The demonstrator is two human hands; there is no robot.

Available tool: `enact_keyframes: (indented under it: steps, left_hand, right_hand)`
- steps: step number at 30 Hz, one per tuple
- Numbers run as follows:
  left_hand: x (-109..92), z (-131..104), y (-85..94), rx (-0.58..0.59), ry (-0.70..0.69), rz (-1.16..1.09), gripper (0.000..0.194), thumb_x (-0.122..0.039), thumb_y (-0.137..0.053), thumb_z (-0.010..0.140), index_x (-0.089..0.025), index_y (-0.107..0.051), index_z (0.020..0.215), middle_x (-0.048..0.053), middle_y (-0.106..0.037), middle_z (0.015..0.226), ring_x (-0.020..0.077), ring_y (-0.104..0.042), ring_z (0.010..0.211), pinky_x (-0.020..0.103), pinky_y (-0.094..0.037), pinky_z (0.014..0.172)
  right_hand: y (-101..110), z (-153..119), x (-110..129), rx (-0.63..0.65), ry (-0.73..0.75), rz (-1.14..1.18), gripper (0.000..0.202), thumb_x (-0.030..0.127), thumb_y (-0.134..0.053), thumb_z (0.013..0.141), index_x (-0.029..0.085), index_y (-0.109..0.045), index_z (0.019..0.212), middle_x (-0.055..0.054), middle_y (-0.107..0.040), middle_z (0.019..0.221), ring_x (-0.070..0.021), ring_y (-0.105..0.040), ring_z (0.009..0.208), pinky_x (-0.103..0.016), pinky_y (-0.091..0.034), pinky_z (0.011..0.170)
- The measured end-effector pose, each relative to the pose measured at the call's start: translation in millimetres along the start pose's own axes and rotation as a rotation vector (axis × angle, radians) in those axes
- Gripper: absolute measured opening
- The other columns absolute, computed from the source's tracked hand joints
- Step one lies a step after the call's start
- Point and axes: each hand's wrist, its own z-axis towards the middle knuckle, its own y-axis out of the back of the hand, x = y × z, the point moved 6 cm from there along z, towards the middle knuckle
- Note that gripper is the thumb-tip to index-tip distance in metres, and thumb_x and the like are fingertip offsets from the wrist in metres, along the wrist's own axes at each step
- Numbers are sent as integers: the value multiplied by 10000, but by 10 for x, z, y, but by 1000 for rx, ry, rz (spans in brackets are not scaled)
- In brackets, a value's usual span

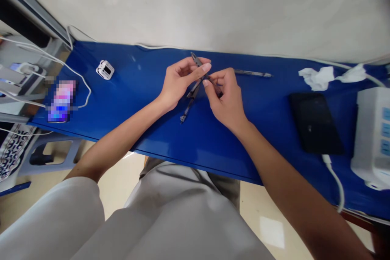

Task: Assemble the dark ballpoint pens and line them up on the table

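Above the middle of the blue table, my left hand (178,83) pinches a dark pen (195,59) between thumb and fingers, one end sticking out past the fingers. My right hand (228,99) is closed right beside it, thumb and fingertips on the same dark pen or a part of it; the contact point is mostly hidden. Under the hands, clear-and-dark pens (186,110) lie slanted on the table, their upper ends covered. Another pen (252,73) rests behind my right hand, its left end hidden by the fingers.
On the blue table (170,140), a small white device (105,70) and a phone (61,101) lie left. Crumpled tissues (318,78), a black tablet-like device (315,122) with a white cable (339,187), and a white box (371,134) occupy the right. A pale wall (213,12) stands behind.
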Motion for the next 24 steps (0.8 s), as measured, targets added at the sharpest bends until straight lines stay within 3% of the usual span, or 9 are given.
enact_keyframes:
  steps: [5, 10, 15, 19, 24]
  left_hand:
    - [-16, -9, 25, -33, 74, -35, 399, -599, -914, 914, -249, -804, 1070, 63, -849, 1101, 271, -820, 1161, 359, -650, 946]
    - [-16, 1, 76, -72, 125, -85, 402, -618, -865, 957, -259, -787, 1121, 64, -864, 1137, 253, -846, 1098, 335, -656, 896]
    - [15, 51, 181, -150, 149, -109, 395, -610, -871, 955, -263, -779, 1118, 57, -869, 1136, 232, -846, 1086, 321, -661, 909]
    - [-3, 73, 206, -138, 113, -153, 379, -596, -878, 955, -254, -780, 1086, 54, -863, 1129, 203, -838, 1013, 299, -649, 869]
    - [-26, 73, 235, -189, 145, -141, 397, -607, -891, 937, -256, -781, 1088, 58, -863, 1105, 227, -843, 1063, 317, -666, 902]
  right_hand:
    - [-2, 13, -4, -12, 67, -102, 480, 711, -526, 1146, 257, -679, 1175, -17, -654, 849, -185, -571, 653, -366, -545, 687]
    - [9, 37, -30, -18, 74, -160, 539, 720, -512, 1146, 246, -754, 1233, -41, -686, 845, -217, -632, 688, -390, -574, 728]
    - [1, 48, 7, 8, 92, -184, 584, 695, -460, 1168, 252, -785, 1364, -108, -814, 1120, -268, -747, 861, -421, -622, 840]
    - [-8, 41, 24, 18, 110, -200, 622, 700, -426, 1169, 253, -772, 1431, -142, -821, 1267, -310, -777, 992, -455, -633, 910]
    - [3, 31, -26, -5, 60, -219, 580, 715, -460, 1159, 248, -780, 1280, -86, -781, 930, -256, -705, 748, -412, -597, 770]
